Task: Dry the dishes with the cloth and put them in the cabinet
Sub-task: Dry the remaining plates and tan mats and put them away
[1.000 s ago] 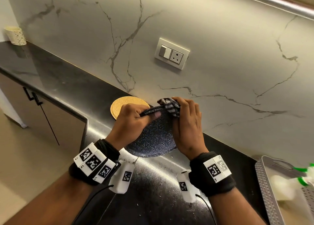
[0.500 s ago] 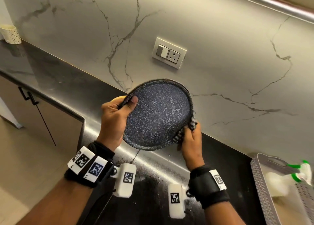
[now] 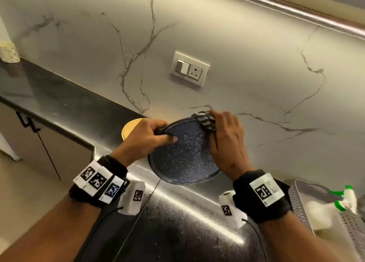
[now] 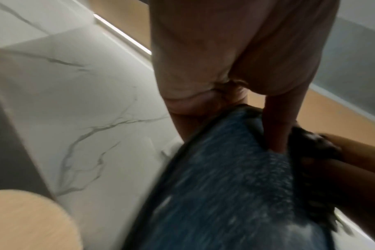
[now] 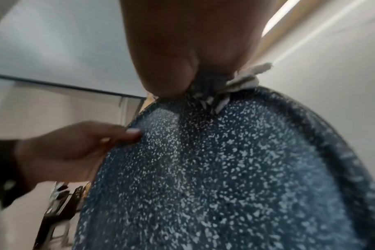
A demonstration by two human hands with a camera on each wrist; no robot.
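A round dark blue speckled plate [image 3: 183, 159] hangs tilted in the air above the black counter. My left hand [image 3: 150, 139] grips its upper left rim, thumb lying on the plate's face [image 5: 130, 133]. My right hand [image 3: 225, 141] holds a black-and-white checked cloth [image 3: 204, 119] bunched over the plate's top right rim. In the right wrist view the cloth [image 5: 231, 84] is pinched against the plate [image 5: 225, 177] edge. The left wrist view is blurred; it shows the plate [image 4: 225, 194] and my fingers [image 4: 274, 128] on its rim.
A round cork mat [image 3: 130, 129] lies on the counter [image 3: 59, 103] behind my left hand. A grey dish rack [image 3: 300, 204] with white and green items stands at the right. A switch and socket plate [image 3: 189, 68] is on the marble wall. A small cup [image 3: 8, 51] sits far left.
The plate has tipped down from facing me to a flatter tilt. My right hand with the cloth has moved from the lower right rim up to the top right rim.
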